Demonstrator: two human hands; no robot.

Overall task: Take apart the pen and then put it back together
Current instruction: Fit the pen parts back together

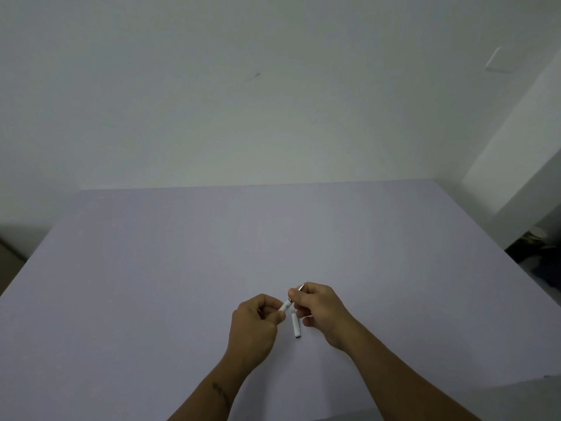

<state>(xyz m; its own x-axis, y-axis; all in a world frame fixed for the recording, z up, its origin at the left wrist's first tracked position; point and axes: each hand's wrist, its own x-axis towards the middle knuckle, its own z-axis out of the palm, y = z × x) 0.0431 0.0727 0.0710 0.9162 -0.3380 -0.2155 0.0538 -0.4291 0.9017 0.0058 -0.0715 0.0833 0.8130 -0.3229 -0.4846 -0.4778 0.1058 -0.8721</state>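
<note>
**Both hands pinch the pen above the table, its cap lying just below**

Left hand [253, 325] is curled closed, thumb and forefinger pinching the near-left end of the white pen [287, 305], whose barrel runs up and to the right between the two hands. The right hand [321, 311] is also closed, its fingertips gripping the far-right part of the pen; a short metallic tip pokes out past the knuckles at the far side. Both hands sit close together, nearly touching across the barrel, with the wrists apart and the bare forearms reaching in from the near edge of the scene, the left one carrying a small dark mark near the wrist.

Just near of the gap between the hands, a separate white pen piece [296, 326], seemingly the cap, lies on the table [151, 268], its length running near to far, partly tucked beside the right palm. Whether it touches the hand cannot be told.

The table is a broad, pale lavender surface. Beyond its far edge rises a plain white wall [212, 101], and at the right a white panel slants away, with dark clutter [537, 256] on the floor beside it.
</note>
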